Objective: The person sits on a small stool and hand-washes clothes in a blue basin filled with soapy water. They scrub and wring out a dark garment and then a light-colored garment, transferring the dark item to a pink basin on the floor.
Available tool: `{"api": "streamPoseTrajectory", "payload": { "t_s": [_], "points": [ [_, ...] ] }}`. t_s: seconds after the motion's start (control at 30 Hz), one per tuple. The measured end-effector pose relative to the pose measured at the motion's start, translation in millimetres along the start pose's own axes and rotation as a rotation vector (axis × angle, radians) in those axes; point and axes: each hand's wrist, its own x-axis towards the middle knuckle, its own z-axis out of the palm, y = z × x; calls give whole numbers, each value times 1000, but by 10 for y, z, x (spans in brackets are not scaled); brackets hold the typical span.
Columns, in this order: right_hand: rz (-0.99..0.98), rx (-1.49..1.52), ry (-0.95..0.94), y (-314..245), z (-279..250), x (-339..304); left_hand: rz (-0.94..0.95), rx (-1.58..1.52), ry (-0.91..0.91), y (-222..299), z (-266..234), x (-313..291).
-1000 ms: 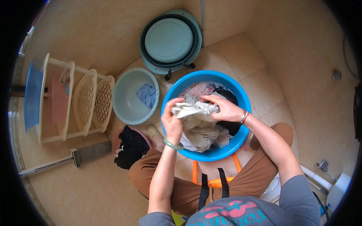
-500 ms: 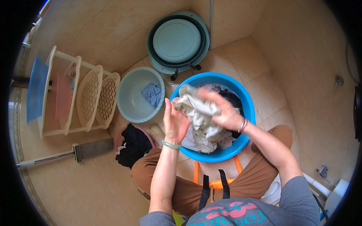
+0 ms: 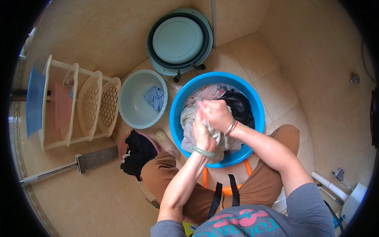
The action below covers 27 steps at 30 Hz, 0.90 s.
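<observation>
Over the large blue basin (image 3: pixel 259 118) my two hands are pressed close together on a wet white garment (image 3: pixel 222 147). My right hand (image 3: pixel 218 114) is closed in a fist on it, while my left hand (image 3: pixel 203 134) presses against it from the left, fingers together. Part of the garment hangs below the hands; the hands hide the rest. In the basin lie more wet clothes: a pinkish piece (image 3: pixel 211 91) at the far side and a shiny black one (image 3: pixel 241 108) at the right.
A pale green basin (image 3: pixel 130 106) holding a blue cloth (image 3: pixel 154 98) stands to the left. A pink basin (image 3: pixel 152 140) with black clothing (image 3: pixel 136 154) sits nearer. A folding tub (image 3: pixel 178 39) leans at the back wall; a cream rack (image 3: pixel 90 98) and a flat mop (image 3: pixel 98 157) are at left.
My hands have come together and lower over the blue basin, the left moving right to meet the right. The white garment, earlier spread between them, is now bunched between the hands.
</observation>
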Motion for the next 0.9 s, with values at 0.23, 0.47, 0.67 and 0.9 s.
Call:
{"api": "streamPoseTrajectory", "payload": {
  "t_s": [0.23,0.47,0.67,0.9],
  "points": [
    [-536,-450,19,-143,293,-321,-137,15,-419,103,-842,499],
    [-227,-256,-15,474,-2,-188,-54,121,125,-214,-89,30],
    [-183,-265,71,319,121,-249,-12,288,339,-47,108,-5],
    [-394,-169,-27,541,34,-241,-113,103,324,-50,-33,91]
  ]
}}
